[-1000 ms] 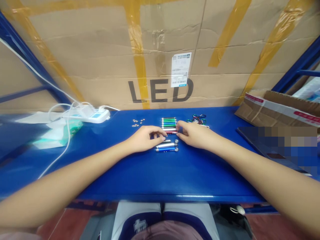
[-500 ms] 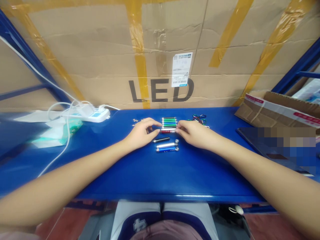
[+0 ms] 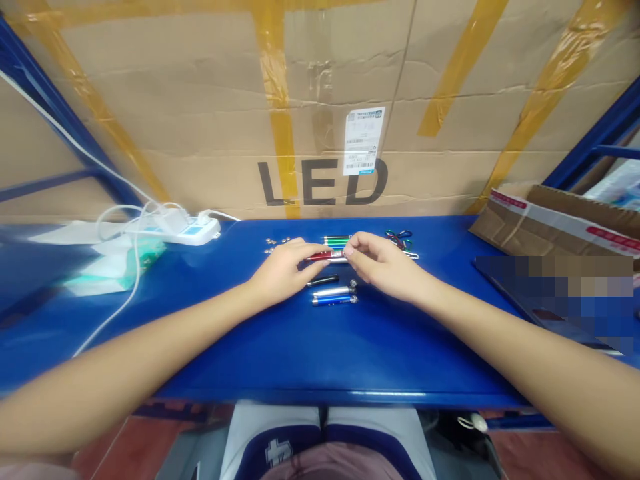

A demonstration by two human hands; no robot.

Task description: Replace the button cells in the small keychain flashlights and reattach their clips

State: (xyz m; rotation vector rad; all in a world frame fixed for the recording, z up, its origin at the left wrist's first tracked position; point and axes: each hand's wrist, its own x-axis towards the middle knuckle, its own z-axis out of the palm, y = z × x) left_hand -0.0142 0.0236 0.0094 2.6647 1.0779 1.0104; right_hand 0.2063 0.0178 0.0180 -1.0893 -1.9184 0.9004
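My left hand (image 3: 287,270) is closed, thumb and fingers pinching a slim red metal tube like a penlight (image 3: 323,255). At the tube's right end, the curled fingers of my right hand (image 3: 380,260) grip its tip. Just behind lies a row of green, blue and silver tubes (image 3: 336,241), partly covered by my hands. Nearer to me are a black tube (image 3: 327,280), a silver penlight (image 3: 331,291) and a blue penlight (image 3: 333,301), the last two with round metal pieces at their right ends.
Small metal bits (image 3: 271,241) lie behind my left hand, coloured carabiner clips (image 3: 399,235) behind my right. A white power strip (image 3: 197,231) with cables and a tissue pack (image 3: 117,270) stand left. An open cardboard box (image 3: 560,223) and a dark, partly pixelated flat object (image 3: 520,293) are right.
The red penlight has been lifted off the front of the row and shifted slightly left in my fingers. My right hand has moved a little left with it.
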